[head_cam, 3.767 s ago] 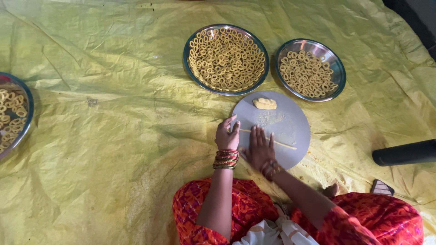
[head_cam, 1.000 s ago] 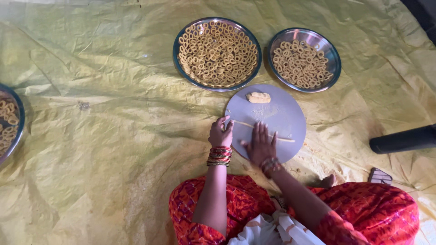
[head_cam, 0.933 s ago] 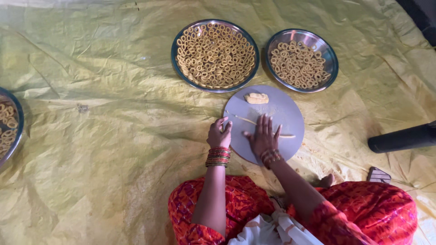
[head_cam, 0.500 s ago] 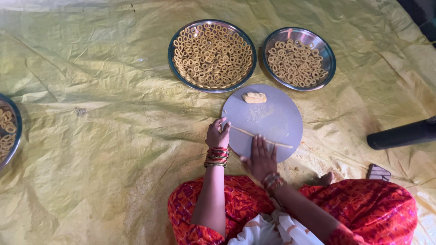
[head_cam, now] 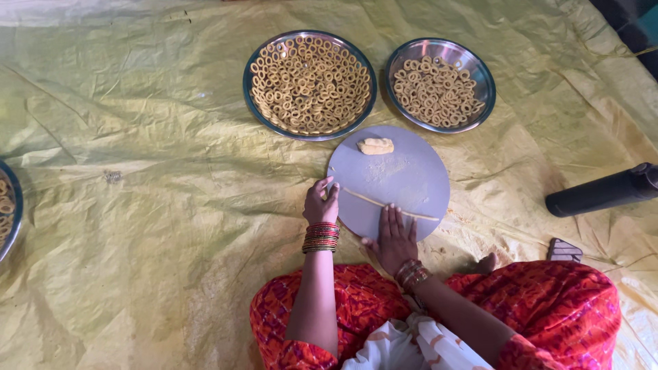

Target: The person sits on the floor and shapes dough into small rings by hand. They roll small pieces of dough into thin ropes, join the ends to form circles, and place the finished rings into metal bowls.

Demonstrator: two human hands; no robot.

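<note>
Steel plate edge (head_cam: 5, 212) with few rings at far left, on yellow plastic sheet (head_cam: 137, 205). Left hand (head_cam: 321, 203) pinching end of thin dough rope (head_cam: 384, 203) on round grey board (head_cam: 411, 171). Right hand (head_cam: 395, 236) flat, fingers spread, palm at rope. Dough lump (head_cam: 375, 145) unrolled. Two steel plates (head_cam: 310, 83) (head_cam: 439, 83) holding many rings.

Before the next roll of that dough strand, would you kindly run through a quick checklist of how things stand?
1. Right hand flat on the dough strand: ok.
2. Left hand at the strand's left end, steadying the round board: ok.
3. Strand unbroken along the board: ok where visible; under the right hand, cannot tell.
4. Spare dough lump clear of the strand: ok.
5. Room left in the small steel plate for rings: ok.
6. Strand thickness even: cannot tell.
</note>
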